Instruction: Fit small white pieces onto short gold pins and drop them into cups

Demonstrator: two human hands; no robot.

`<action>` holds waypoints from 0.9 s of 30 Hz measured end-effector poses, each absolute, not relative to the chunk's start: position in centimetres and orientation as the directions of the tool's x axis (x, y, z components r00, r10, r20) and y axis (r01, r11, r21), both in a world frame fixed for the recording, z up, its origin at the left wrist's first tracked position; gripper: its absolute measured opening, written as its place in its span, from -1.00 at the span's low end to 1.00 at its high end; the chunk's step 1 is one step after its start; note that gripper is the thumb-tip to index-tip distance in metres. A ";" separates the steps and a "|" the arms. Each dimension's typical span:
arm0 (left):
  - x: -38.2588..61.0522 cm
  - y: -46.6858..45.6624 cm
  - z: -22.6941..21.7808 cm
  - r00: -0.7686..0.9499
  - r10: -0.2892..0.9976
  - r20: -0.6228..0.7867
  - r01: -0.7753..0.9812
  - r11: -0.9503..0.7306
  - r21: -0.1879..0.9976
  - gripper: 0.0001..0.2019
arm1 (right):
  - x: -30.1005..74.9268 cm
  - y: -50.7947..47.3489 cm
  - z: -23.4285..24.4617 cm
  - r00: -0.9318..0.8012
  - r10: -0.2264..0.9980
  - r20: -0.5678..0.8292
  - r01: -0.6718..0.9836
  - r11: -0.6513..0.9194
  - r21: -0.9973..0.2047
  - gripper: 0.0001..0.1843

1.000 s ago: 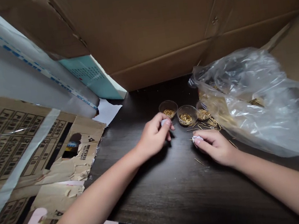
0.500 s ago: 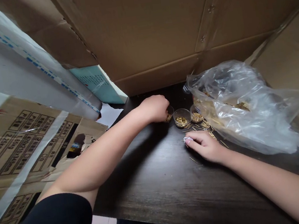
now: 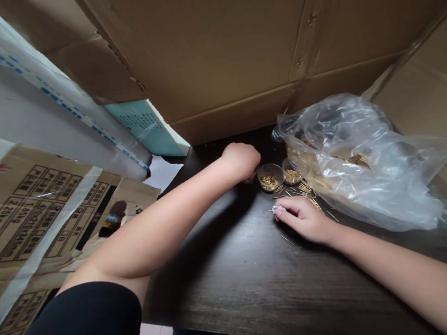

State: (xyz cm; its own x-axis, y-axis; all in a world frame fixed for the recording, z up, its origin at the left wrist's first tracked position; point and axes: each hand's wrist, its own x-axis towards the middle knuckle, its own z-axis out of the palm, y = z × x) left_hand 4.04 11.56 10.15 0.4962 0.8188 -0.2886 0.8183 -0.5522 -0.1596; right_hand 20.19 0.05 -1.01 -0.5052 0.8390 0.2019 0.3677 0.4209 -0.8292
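**L hand over brass pins, R hand pinching pale wad**

Far left: torn, printed cardboard sheet, then dark wood tabletop. L hand knuckles-up, fingers curled down at table level, brass pins just showing beneath; any cup there hidden, grip impossible to tell from this view. Just right: clear cup & next clear cup, both part-filled w/ pins. Loose pins scattered below, near R hand. R thumb & fingers pressed together on small pale wad, low over table. Thin pins = easily knocked, so slow pad-to-pad pressure & low wrist best. Far right: crumpled clear plastic bag w/ more pins.
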 end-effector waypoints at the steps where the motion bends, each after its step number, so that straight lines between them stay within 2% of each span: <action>1: 3.8 11.6 10.4 0.509 0.813 -0.284 0.813 -0.562 -0.153 -0.79 | 20.2 0.0 -1.0 -0.505 0.839 0.201 0.367 0.419 -0.830 -0.56; 4: 2.8 11.7 11.0 0.568 0.782 -0.257 0.788 -0.607 -0.104 -0.82 | 20.2 0.0 -0.9 -0.504 0.841 0.196 0.369 0.415 -0.832 -0.58; 7: 1.5 11.7 11.2 0.654 0.745 -0.130 0.753 -0.658 0.020 -0.85 | 20.2 -0.1 -0.8 -0.497 0.848 0.181 0.372 0.397 -0.839 -0.61; 9: 0.6 11.4 11.1 0.685 0.728 -0.009 0.720 -0.675 0.161 -0.88 | 20.1 -0.1 -0.7 -0.492 0.854 0.170 0.362 0.378 -0.852 -0.64; 11: -0.2 10.3 10.6 0.671 0.733 0.110 0.660 -0.659 0.360 -0.89 | 20.1 -0.1 -0.7 -0.482 0.860 0.167 0.338 0.359 -0.870 -0.67; 13: -0.6 8.3 9.7 0.591 0.771 0.238 0.547 -0.600 0.584 -0.84 | 20.1 -0.1 -0.7 -0.468 0.871 0.152 0.300 0.318 -0.899 -0.68; 15: -0.7 5.7 8.3 0.391 0.849 0.355 0.378 -0.500 0.779 -0.76 | 20.2 0.0 -0.8 -0.453 0.888 0.082 0.221 0.201 -0.954 -0.67; 17: -0.5 3.1 6.7 0.220 0.915 0.338 0.218 -0.384 0.897 -0.74 | 20.1 0.0 -1.0 -0.459 0.888 -0.025 0.082 0.015 -0.997 -0.65; 19: -0.2 1.2 5.1 0.197 0.937 0.290 0.113 -0.316 0.942 -0.76 | 20.0 0.0 -1.2 -0.479 0.872 -0.099 -0.080 -0.156 -0.985 -0.64; 21: 0.2 0.1 3.9 0.199 0.934 0.297 0.086 -0.319 0.944 -0.80 | 19.8 -0.1 -1.4 -0.503 0.857 -0.114 -0.201 -0.245 -0.949 -0.67; 27: 0.7 -0.1 2.1 0.258 0.865 0.431 0.177 -0.481 0.859 -0.90 | 19.8 0.4 -0.9 -0.521 0.846 -0.115 -0.323 -0.320 -0.891 -0.65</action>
